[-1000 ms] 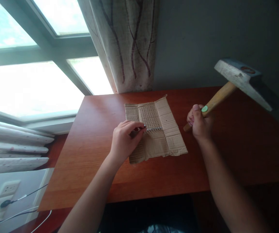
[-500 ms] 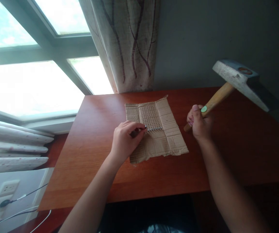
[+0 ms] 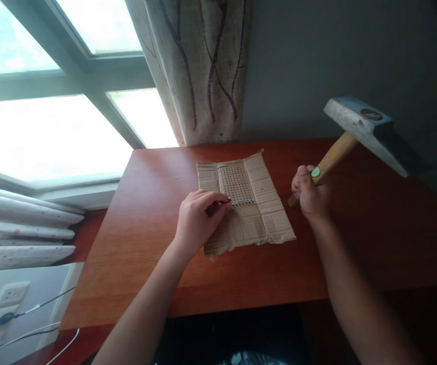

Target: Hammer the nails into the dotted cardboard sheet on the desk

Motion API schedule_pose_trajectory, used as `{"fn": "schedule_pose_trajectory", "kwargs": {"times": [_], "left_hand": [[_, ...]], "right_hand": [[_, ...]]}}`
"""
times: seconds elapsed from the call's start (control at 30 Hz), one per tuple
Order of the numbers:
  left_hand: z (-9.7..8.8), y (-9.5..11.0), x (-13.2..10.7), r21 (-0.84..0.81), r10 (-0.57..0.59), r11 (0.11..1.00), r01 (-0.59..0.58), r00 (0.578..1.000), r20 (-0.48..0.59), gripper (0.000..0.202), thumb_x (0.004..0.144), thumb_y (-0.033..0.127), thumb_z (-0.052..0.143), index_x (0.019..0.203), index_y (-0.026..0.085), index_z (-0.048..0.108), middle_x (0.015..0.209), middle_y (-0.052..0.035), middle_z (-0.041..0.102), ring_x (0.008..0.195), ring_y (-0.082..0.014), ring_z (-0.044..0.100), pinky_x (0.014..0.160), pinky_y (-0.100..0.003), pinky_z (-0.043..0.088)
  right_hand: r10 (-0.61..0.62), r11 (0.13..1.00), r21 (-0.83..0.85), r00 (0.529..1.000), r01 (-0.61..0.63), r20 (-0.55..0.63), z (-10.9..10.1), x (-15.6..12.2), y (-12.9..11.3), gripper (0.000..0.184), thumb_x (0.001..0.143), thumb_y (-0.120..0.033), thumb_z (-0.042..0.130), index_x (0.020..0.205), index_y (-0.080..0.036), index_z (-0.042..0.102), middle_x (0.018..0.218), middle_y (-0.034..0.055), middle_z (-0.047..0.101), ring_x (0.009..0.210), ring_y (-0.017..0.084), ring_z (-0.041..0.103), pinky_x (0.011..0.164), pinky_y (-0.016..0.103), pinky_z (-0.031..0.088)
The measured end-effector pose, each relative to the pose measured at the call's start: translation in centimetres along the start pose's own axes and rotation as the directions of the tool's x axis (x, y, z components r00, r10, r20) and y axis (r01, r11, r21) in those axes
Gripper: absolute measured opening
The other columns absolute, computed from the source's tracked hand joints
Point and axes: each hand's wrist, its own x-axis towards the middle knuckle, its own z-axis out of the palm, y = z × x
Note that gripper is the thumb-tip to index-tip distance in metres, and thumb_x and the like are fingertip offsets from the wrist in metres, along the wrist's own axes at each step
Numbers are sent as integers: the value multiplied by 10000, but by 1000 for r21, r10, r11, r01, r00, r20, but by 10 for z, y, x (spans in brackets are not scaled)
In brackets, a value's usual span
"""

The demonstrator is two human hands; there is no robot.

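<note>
My right hand (image 3: pixel 311 190) is wrapped round the wooden handle of a hammer (image 3: pixel 362 124), raised over the right side of the table with its steel head up. A green sticker marks the handle. My left hand (image 3: pixel 199 215) pinches a small nail (image 3: pixel 229 198) between thumb and fingertips, its shiny head just showing. That nail is at the near left corner of a perforated board (image 3: pixel 236 182) with rows of small holes. Shiny nail heads (image 3: pixel 246 202) line the board's near edge. Beneath the board lies a creased piece of cardboard (image 3: pixel 275 218); my left hand covers part of it.
The reddish-brown wooden table (image 3: pixel 138 243) carries the cardboard. A patterned curtain (image 3: pixel 206 76) hangs behind it, beside a window (image 3: pixel 43 137) on the left. Wall sockets (image 3: pixel 5 309) with a plug and cables are at the lower left.
The hammer has moved slightly left and a little down in my right hand. My left hand keeps its pinch at the same corner of the board.
</note>
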Motion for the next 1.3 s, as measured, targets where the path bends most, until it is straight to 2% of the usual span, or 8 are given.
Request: {"fn": "schedule_pose_trajectory", "kwargs": {"times": [0.3, 0.47, 0.53, 0.63, 0.73, 0.83, 1.07, 1.3], "left_hand": [[1, -2, 0, 0, -1, 1000, 1, 1000, 4, 56, 858, 244, 693, 846, 220, 742, 767, -24, 722, 702, -160, 650, 657, -291, 522], [1, -2, 1, 4, 22, 1000, -22, 1000, -6, 70, 865, 255, 691, 837, 214, 740, 759, -22, 721, 693, -155, 642, 659, -292, 513], [1, -3, 1, 10, 28, 1000, -28, 1000, -8, 66, 863, 256, 697, 838, 214, 741, 759, -19, 721, 688, -152, 638, 656, -289, 508], [2, -4, 1, 6, 42, 999, -42, 999, -21, 55, 858, 247, 704, 840, 210, 741, 752, -12, 715, 682, -148, 633, 653, -286, 498], [2, -4, 1, -1, 51, 999, -51, 998, -25, 53, 860, 243, 701, 842, 214, 742, 736, -6, 710, 682, -150, 629, 657, -289, 493], [2, -4, 1, 3, 48, 999, -48, 999, -18, 52, 862, 240, 695, 845, 220, 741, 749, -8, 720, 701, -159, 633, 670, -298, 495], [3, -7, 1, 15, 40, 999, -40, 999, 2, 36, 851, 216, 712, 828, 210, 740, 741, -9, 715, 710, -170, 621, 671, -306, 485], [3, -6, 1, 15, 43, 999, -43, 999, -17, 36, 849, 230, 714, 822, 221, 737, 733, -4, 709, 691, -163, 625, 659, -296, 479]], "right_hand": [[11, 1000, -25, 997, -9, 80, -2, 3, 0, 531, 900, -574, 632, 590, -227, 376, 482, -67, 354, 393, 74, 341, 380, 236, 248], [86, 967, -253, 966, -22, 244, -28, -1, -25, 419, 876, -593, 655, 737, -230, 501, 526, -64, 468, 414, 88, 403, 412, 239, 298], [140, 911, -411, 910, 36, 390, -39, -4, -48, 404, 930, -569, 595, 737, -223, 516, 533, -51, 498, 446, 98, 459, 467, 249, 348], [265, 790, -590, 776, 166, 573, -48, -3, -87, 442, 987, -543, 508, 691, -215, 501, 533, -38, 514, 482, 109, 506, 524, 266, 373], [323, 699, -649, 677, 301, 662, -45, 1, -115, 493, 990, -585, 459, 665, -216, 494, 534, -32, 492, 468, 117, 479, 502, 284, 323], [315, 654, -642, 627, 400, 712, -39, 4, -129, 488, 998, -592, 431, 705, -216, 536, 556, -24, 508, 488, 132, 497, 525, 295, 319], [352, 618, -651, 585, 441, 731, -33, 2, -132, 459, 1021, -555, 406, 725, -219, 507, 574, -30, 511, 495, 128, 492, 538, 295, 306], [300, 617, -645, 622, 452, 723, -31, -2, -135, 469, 1025, -553, 398, 707, -218, 482, 560, -36, 476, 480, 121, 470, 531, 290, 298]]}}
